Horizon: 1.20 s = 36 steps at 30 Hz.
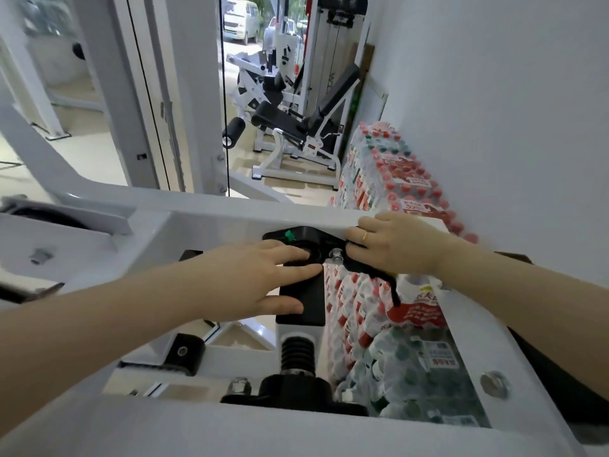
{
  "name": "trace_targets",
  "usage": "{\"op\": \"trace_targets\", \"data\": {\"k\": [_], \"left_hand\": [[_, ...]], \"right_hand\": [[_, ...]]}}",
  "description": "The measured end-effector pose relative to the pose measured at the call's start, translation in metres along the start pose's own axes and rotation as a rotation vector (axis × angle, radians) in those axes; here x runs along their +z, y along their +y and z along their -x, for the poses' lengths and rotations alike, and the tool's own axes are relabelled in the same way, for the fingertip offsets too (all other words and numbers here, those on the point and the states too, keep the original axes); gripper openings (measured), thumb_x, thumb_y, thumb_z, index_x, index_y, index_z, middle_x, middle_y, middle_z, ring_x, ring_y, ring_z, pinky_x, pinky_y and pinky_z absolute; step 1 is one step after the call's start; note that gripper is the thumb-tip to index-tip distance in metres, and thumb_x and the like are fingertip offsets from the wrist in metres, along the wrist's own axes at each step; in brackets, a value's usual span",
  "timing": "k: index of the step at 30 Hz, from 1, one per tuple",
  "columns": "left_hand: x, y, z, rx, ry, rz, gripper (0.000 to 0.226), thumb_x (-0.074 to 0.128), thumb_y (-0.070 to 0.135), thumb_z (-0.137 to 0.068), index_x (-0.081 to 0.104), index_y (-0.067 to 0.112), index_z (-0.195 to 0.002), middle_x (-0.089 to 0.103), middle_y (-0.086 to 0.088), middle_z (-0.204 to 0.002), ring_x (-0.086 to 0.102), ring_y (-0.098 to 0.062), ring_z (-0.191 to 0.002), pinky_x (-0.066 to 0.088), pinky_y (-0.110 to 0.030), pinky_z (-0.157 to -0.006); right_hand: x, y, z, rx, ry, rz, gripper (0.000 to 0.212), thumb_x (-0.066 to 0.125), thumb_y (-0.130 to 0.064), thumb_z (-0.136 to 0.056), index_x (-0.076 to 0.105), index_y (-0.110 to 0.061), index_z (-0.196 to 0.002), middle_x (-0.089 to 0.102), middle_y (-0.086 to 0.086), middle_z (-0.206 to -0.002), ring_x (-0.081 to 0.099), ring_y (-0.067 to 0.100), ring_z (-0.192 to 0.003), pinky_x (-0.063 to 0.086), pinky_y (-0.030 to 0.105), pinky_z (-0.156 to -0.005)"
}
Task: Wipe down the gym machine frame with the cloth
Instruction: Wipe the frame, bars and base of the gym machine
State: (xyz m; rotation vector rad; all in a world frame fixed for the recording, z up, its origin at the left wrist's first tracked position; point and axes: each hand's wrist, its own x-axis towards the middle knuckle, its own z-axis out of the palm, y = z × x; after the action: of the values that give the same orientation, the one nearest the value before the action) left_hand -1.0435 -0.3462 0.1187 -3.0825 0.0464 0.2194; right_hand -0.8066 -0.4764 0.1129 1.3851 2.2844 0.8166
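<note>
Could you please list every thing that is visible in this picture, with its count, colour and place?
gym machine frame: one, white, across the foreground
black bracket: one, on the frame's bar, between the hands
black pad: one, below the bracket
ribbed rubber stop: one, black, under the pad
cloth: one, black, at the frame's right end, a strip hanging down
bottled water packs: several, red caps, stacked along the right wall
leg machine: one, white with black pads, behind
van: one, white, outside
left hand: flat on the black pad
right hand: pressing the cloth on the frame, gold ring
</note>
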Motion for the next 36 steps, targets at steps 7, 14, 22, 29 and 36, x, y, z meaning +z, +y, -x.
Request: {"op": "trace_targets", "data": {"k": [7,14,22,29,36], "left_hand": [[-0.002,-0.035,0.036,-0.18,-0.046,-0.006,0.071,0.024,0.061,-0.089,-0.013,0.038,-0.145,0.014,0.017,-0.153,0.031,-0.01,-0.133,0.032,-0.028,-0.106],[0.0,-0.09,0.094,-0.36,-0.17,-0.109,0.094,0.026,0.073,-0.074,-0.002,0.022,-0.149,-0.001,0.006,-0.157,0.008,-0.012,-0.143,0.014,-0.029,-0.115],[0.018,-0.117,0.132,-0.311,-0.128,-0.044,0.099,0.043,0.072,-0.077,-0.001,0.021,-0.149,-0.009,0.01,-0.156,-0.006,-0.008,-0.143,0.0,-0.022,-0.113],[0.023,-0.127,0.142,-0.233,-0.107,0.03,0.093,0.047,0.07,-0.076,0.005,0.028,-0.149,-0.009,0.011,-0.156,-0.001,-0.007,-0.143,0.003,-0.019,-0.112],[0.031,-0.134,0.141,-0.182,-0.058,0.091,0.093,0.051,0.068,-0.076,0.008,0.029,-0.148,-0.009,0.013,-0.156,-0.005,-0.007,-0.143,0.0,-0.019,-0.112]], "right_hand": [[-0.053,-0.005,-0.006,0.375,0.207,-0.116,0.028,0.075,-0.004,-0.069,0.064,-0.004,-0.095,0.063,0.014,-0.09,0.061,0.028,-0.064,0.05,0.028,-0.04],[-0.066,-0.021,-0.151,0.09,-0.208,-0.023,0.032,0.058,-0.016,-0.085,0.049,-0.018,-0.116,0.047,0.006,-0.115,0.053,0.022,-0.096,0.047,0.03,-0.062],[-0.057,-0.015,-0.177,-0.102,-0.537,0.149,0.036,0.04,-0.006,-0.093,0.037,-0.012,-0.128,0.037,0.007,-0.134,0.049,0.021,-0.103,0.05,0.034,-0.081],[-0.03,-0.041,-0.245,0.025,-0.053,0.017,0.017,0.069,-0.007,-0.073,0.059,-0.007,-0.086,0.06,0.008,-0.081,0.055,0.019,-0.056,0.041,0.026,-0.041],[-0.021,-0.045,-0.193,0.339,-0.237,-0.007,0.019,0.055,-0.028,-0.092,0.045,-0.013,-0.099,0.047,0.001,-0.079,0.051,0.015,-0.056,0.043,0.026,-0.042]]}}
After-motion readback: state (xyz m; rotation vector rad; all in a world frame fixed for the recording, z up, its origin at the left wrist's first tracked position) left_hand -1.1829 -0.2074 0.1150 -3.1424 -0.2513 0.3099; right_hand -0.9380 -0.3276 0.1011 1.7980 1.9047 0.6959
